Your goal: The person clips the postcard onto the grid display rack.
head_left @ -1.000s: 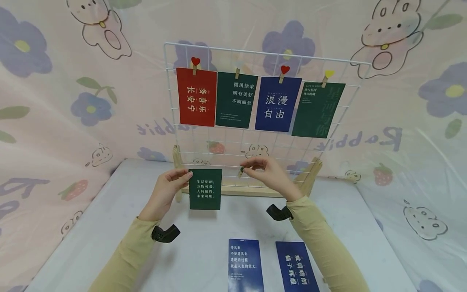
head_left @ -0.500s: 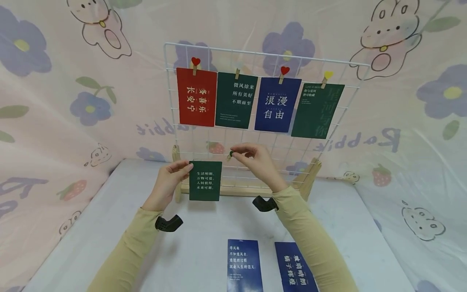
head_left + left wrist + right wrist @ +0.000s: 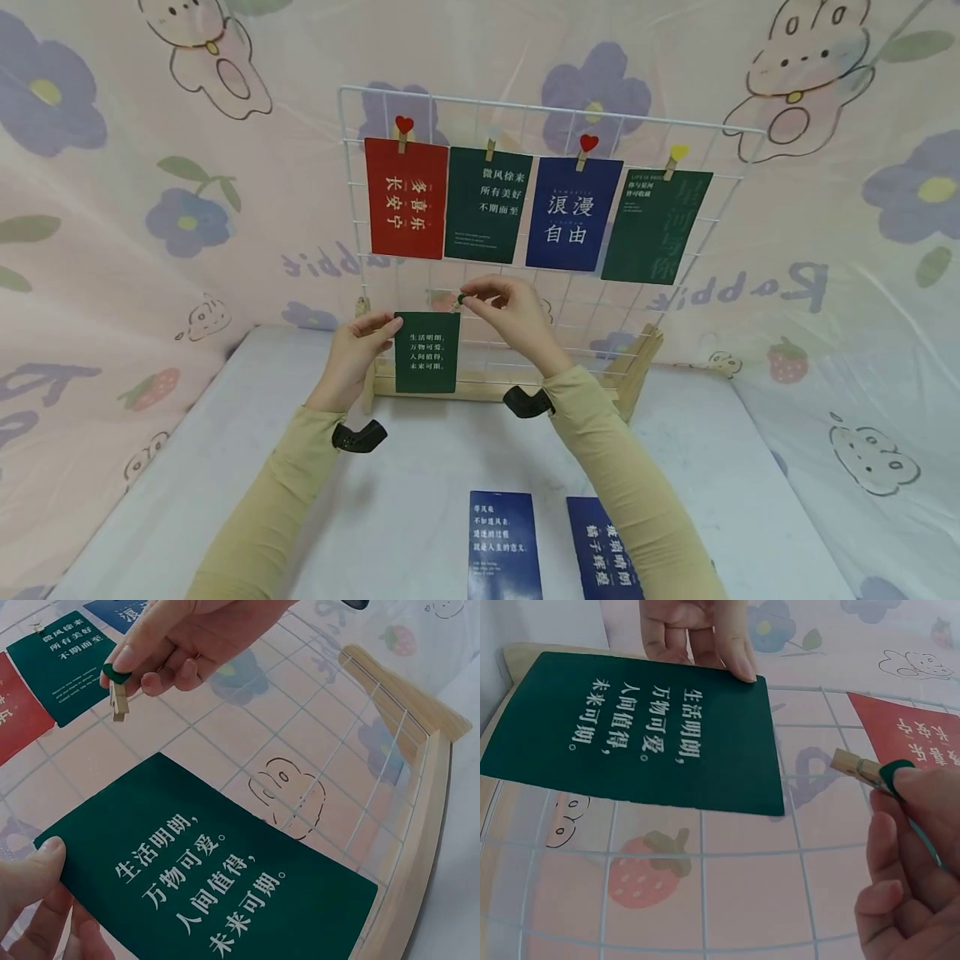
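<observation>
My left hand [image 3: 352,350] pinches a green card [image 3: 426,353] with white lettering by its upper left corner, thumb in front. The card hangs upright before the lower part of a white wire grid [image 3: 555,308]. Between thumb and fingertip my right hand [image 3: 517,321] pinches a small wooden clothespin [image 3: 857,766] topped with a green piece. In the left wrist view the clothespin [image 3: 118,703] points down, a short gap above the card's top edge. In the right wrist view it is also apart from the card [image 3: 630,735].
A red card [image 3: 406,200], two green cards and a blue card [image 3: 573,214] hang on the grid from clothespins. The grid stands on a wooden base [image 3: 480,390]. Two blue cards lie on the white table [image 3: 405,517], one [image 3: 504,542] left of the other, partly behind my right sleeve.
Both hands have risen toward the grid, lifting the green card and the clothespin. My right hand has moved left, bringing the clothespin close to the card's upper right corner.
</observation>
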The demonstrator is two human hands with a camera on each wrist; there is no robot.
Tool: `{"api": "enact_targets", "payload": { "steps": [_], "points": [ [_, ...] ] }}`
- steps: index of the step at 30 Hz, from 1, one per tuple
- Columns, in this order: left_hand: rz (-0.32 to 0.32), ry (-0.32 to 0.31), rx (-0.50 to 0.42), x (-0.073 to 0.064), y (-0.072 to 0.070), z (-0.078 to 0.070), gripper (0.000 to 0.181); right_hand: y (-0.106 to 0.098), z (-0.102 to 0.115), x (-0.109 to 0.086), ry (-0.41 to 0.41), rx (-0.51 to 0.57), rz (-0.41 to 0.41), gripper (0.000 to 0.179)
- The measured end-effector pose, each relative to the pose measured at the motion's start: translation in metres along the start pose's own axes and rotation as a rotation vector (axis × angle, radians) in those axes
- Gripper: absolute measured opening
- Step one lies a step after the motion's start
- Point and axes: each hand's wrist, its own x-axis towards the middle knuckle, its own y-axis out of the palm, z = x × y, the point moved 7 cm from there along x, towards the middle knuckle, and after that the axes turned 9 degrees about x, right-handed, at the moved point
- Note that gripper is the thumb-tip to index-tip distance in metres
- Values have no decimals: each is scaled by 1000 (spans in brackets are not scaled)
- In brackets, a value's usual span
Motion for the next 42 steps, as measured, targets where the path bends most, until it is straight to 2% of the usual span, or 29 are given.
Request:
{"api": "enact_targets", "payload": {
  "steps": [6, 12, 22, 32, 38, 42],
  "points": [
    [-17, 2, -26, 6, 3, -2, 38, 2, -2, 3, 16, -10, -20, 18],
    [-24, 21, -39, 12, 3, -7, 38, 1, -5, 8, -14, -9, -53, 17],
    [-59, 67, -8, 21, 5, -15, 39, 2, -8, 16, -5, -29, -124, 17],
    [-81, 90, 28, 21, 9, -21, 37, 11, -4, 16, -103, -116, -197, 12],
    [-97, 87, 19, 23, 11, -23, 36, 12, 0, 17, -143, -105, -244, 12],
    [-115, 87, 19, 24, 11, -23, 35, 13, -1, 18, -138, -92, -264, 12]
  ]
}}
